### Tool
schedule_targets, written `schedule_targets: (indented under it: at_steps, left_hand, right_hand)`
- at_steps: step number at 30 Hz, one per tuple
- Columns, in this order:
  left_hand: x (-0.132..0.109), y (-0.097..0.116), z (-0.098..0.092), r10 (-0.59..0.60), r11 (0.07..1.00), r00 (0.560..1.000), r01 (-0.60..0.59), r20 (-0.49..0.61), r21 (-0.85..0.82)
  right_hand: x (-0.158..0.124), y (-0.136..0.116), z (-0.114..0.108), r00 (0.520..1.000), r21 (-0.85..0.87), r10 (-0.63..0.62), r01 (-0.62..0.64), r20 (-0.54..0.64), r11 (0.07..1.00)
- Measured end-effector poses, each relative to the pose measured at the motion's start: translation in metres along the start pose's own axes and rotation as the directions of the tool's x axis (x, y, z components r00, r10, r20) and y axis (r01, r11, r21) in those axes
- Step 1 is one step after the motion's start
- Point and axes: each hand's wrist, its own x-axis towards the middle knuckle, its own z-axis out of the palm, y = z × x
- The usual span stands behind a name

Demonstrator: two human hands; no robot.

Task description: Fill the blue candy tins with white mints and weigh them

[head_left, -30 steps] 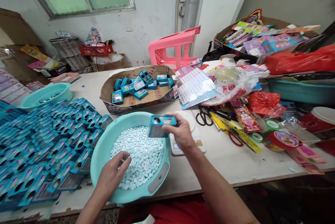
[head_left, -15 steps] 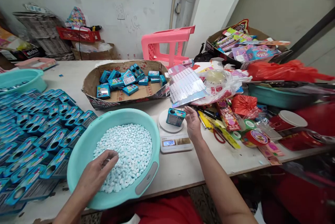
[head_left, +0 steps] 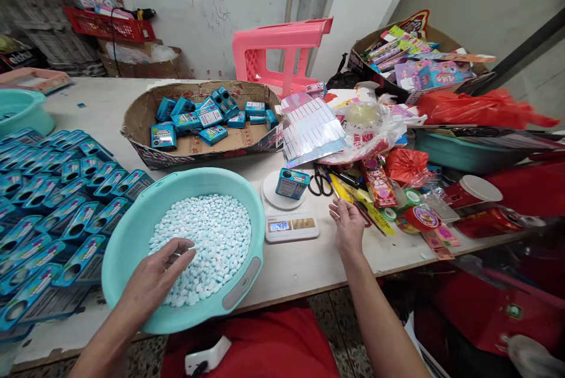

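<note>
Above the white and pale-blue candies (head_left: 212,242) in a turquoise basin (head_left: 117,260) hovers my left hand (head_left: 161,272), its thumb and fingers apart and nothing visible in them. My right hand (head_left: 348,228) is open and empty, lightly curled over the table to the right of a small digital scale (head_left: 304,231). On the scale's round plate stands a blue candy box (head_left: 292,183), upright and slightly tilted, touched by neither hand. The lit display appears to read 14.39.
Rows of upright blue boxes (head_left: 79,231) with round openings fill the left side. Behind the basin, a cut-down carton (head_left: 176,157) holds several more boxes. Scissors (head_left: 320,183), yellow cutters, tape and packets clutter the right. A pink stool (head_left: 282,36) stands behind.
My right hand has let go of the blue box on the scale and drawn away to the right. The display has changed. My left hand stays over the candies, and the view has tilted down.
</note>
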Motion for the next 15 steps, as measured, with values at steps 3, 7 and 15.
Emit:
schedule_targets:
  at_steps: [3, 7, 15]
  left_hand:
    - [0.000, -0.001, 0.001, 0.018, 1.000, 1.000, -0.018, 0.001, -0.005]
    - [-0.001, -0.001, 0.002, 0.015, 1.000, 1.000, -0.015, 0.013, -0.010]
    - [0.001, -0.005, 0.003, -0.019, 1.000, 0.998, 0.018, 0.053, 0.023]
  right_hand:
    - [0.002, 0.001, 0.002, 1.000, -0.004, -0.007, 0.007, 0.011, 1.000]
    - [0.004, -0.001, 0.013, 0.999, -0.003, -0.023, 0.023, 0.046, 1.000]
    - [0.004, -0.017, 0.062, 0.927, -0.038, -0.168, 0.192, 0.336, 0.981]
